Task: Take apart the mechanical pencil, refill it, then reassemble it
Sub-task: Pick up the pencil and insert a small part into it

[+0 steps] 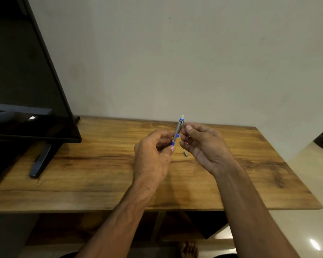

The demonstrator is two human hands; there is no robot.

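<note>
Pencil w/ eraser end up, above table centre, is being pinched low by left hand, right hand half-curled, empty beside it; cap lying off, so prob. early—refill, reassembly remaining.

Bare forearms, no sleeves/rings.

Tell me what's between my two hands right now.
In the head view, the mechanical pencil stands upright between left hand and right hand.
</note>
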